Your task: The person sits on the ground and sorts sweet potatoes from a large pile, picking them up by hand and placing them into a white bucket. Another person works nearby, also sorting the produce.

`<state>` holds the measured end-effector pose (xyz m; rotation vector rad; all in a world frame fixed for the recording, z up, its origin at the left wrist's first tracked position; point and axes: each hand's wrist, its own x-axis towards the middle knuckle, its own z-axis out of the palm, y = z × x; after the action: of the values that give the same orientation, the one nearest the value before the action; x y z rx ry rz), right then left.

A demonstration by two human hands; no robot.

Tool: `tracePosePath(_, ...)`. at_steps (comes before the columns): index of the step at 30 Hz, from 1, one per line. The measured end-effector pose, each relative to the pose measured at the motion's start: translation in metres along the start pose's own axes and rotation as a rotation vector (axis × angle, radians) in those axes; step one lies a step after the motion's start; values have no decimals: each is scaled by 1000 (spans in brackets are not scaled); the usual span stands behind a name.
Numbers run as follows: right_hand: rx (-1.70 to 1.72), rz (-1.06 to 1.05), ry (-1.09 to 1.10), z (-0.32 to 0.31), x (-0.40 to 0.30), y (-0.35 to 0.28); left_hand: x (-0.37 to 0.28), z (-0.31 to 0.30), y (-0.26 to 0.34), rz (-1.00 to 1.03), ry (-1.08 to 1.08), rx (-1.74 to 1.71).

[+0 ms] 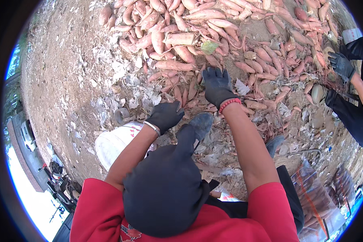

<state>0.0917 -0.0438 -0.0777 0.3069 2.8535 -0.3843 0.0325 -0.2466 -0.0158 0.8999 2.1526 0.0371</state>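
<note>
A broad pile of sweet potatoes (157,39) with pink-red skins lies on the ground before me. My right hand (217,86), in a dark work glove with a red bead bracelet at the wrist, reaches to the near edge of the pile. Its fingertips meet a sweet potato (212,61), but whether they grip it is hidden by the glove. Lower and to the left, my left hand (166,116), gloved alike, has its fingers partly curled beside several small sweet potatoes (184,96). Anything inside its palm is out of sight.
A white plastic bucket (104,148) with red writing stands beside my left forearm. At right, another person's gloved hand (341,66) is near the pile. Clear plastic bags (314,202) of sweet potatoes sit at lower right. Dry leaves (119,66) litter the soil.
</note>
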Motion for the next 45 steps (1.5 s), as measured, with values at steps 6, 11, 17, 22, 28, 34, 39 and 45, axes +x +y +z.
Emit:
tracePosePath(6, -34, 11, 95, 9, -34, 14, 50, 15, -1, -65, 244, -292)
tracePosePath(11, 124, 103, 108, -12, -65, 30, 70, 58, 7, -32, 353, -52)
tracePosePath(17, 2387, 647, 227, -36, -141, 63, 56, 44, -2, -231, 282, -700)
tracePosePath(22, 2613, 543, 123, -21, -180, 55, 49, 42, 19, -96, 426, -386)
tracePosePath(28, 2217, 750, -324, -2, -197, -3, 75, 73, 7, -54, 298, -33)
tracePosePath(34, 2657, 705, -43, -1, -188, 1, 25, 18, 15, -146, -97, -873)
tracePosePath(39, 2917, 503, -129, -15, -150, -17, -24, 2, 32, 6, -284, -1224)
tracePosePath(45, 2929, 212, -196, -11, -163, -12, -3, -25, -21, -144, 545, -982)
